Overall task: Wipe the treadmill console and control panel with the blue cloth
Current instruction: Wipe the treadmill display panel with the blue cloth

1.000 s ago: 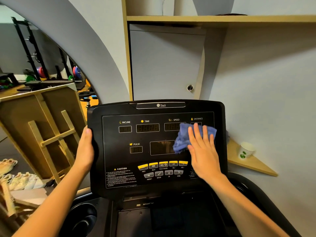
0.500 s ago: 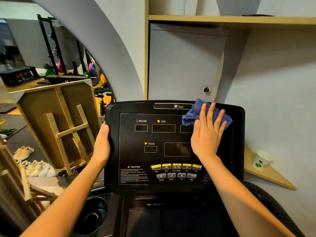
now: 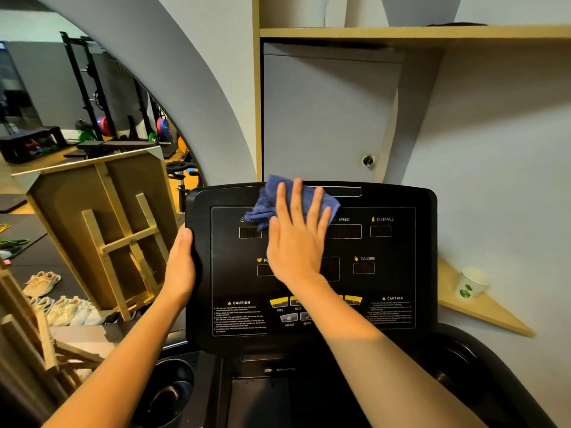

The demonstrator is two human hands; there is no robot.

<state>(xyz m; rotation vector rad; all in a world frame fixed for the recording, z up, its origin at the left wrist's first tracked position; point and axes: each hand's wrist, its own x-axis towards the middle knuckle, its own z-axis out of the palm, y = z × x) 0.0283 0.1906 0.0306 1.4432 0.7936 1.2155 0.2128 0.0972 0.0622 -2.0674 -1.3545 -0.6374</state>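
Note:
The black treadmill console [image 3: 398, 273] fills the middle of the head view, with display windows and yellow buttons [image 3: 279, 302] low on its panel. A crumpled blue cloth [image 3: 268, 202] lies against the panel's upper left, over the top rim. My right hand [image 3: 296, 233] presses flat on the cloth with fingers spread, covering the middle displays. My left hand [image 3: 180, 267] grips the console's left edge, thumb on the front face.
A paper cup [image 3: 471, 284] stands on a wooden corner shelf [image 3: 482, 313] to the right of the console. A grey cabinet door [image 3: 324, 118] is right behind. A wooden frame [image 3: 123, 239] and shoes [image 3: 61, 310] are at left. A cup holder [image 3: 168, 393] sits below left.
My right hand has slid the cloth from the panel's right side up to the top and then leftward along the upper edge. My left hand stays on the console's left edge.

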